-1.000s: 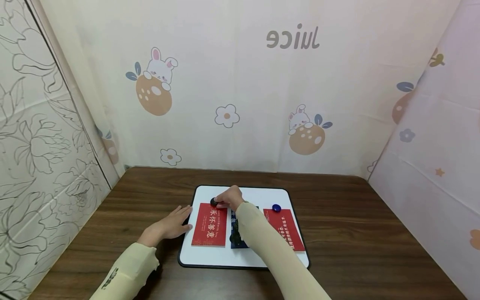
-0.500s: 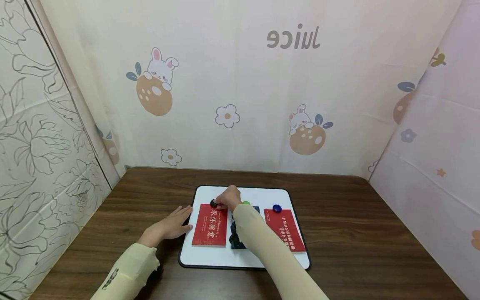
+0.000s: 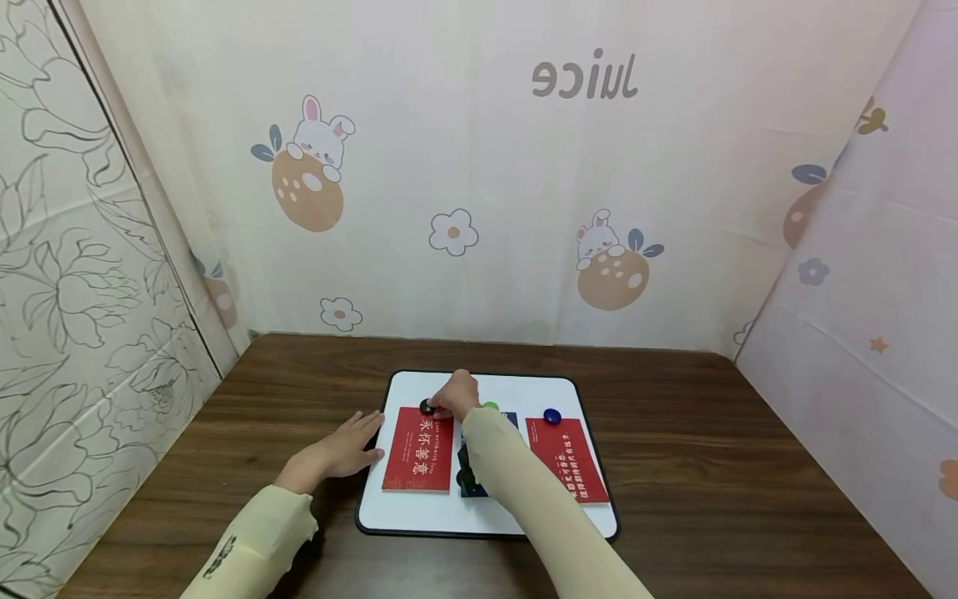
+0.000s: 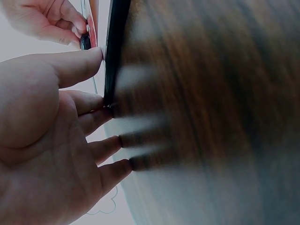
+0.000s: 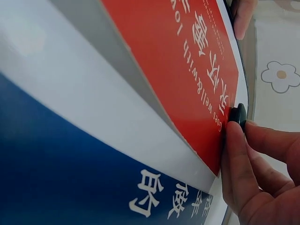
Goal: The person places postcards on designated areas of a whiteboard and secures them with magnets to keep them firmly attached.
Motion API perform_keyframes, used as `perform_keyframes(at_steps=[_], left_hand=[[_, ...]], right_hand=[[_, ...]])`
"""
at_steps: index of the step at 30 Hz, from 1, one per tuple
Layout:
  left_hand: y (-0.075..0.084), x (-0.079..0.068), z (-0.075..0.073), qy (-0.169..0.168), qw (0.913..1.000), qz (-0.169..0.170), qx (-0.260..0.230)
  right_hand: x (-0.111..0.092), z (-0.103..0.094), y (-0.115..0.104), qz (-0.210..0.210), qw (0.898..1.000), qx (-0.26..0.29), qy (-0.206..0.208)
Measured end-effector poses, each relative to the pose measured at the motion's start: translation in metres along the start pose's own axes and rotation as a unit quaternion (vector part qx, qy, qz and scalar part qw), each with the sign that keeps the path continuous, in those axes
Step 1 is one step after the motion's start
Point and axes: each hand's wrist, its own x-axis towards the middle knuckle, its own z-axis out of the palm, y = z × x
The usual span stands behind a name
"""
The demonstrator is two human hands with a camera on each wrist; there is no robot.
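Note:
My right hand (image 3: 458, 394) pinches a round black magnet (image 5: 238, 115) at the top edge of the left red card (image 3: 419, 449), between thumb and fingers. That card lies on a white magnetic board (image 3: 412, 513) with a black rim. My left hand (image 3: 338, 449) rests at the board's left edge, fingers straight, fingertips on the wood and thumb against the rim, as the left wrist view shows. A dark blue card (image 5: 70, 168) lies in the middle, partly hidden under my right forearm, with a green magnet (image 3: 490, 406) at its top.
On the right of the board is another red card (image 3: 567, 457) with a blue magnet (image 3: 552, 416) at its top. The brown wooden table (image 3: 688, 466) runs beneath the board, and a printed curtain (image 3: 509, 274) hangs behind it.
My right hand and the black magnet have shifted very slightly down onto the card's top edge. The green magnet has come into view beside my sleeve. My left hand stays put.

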Motion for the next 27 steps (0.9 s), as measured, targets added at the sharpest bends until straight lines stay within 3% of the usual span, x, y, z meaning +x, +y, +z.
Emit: perform_keyframes(at_steps=[11, 22, 27], left_hand=[[0.001, 0.000, -0.001, -0.007, 0.9999, -0.010, 0.000], [0.002, 0.001, -0.002, -0.007, 1.0000, -0.005, -0.003], [0.001, 0.002, -0.002, -0.009, 0.9999, -0.009, -0.005]], right_hand=[[0.000, -0.001, -0.002, -0.025, 0.999, -0.023, -0.003], [-0.001, -0.004, -0.002, -0.014, 1.000, -0.006, -0.008], [-0.003, -0.010, 0.000, -0.030, 0.999, 0.003, -0.020]])
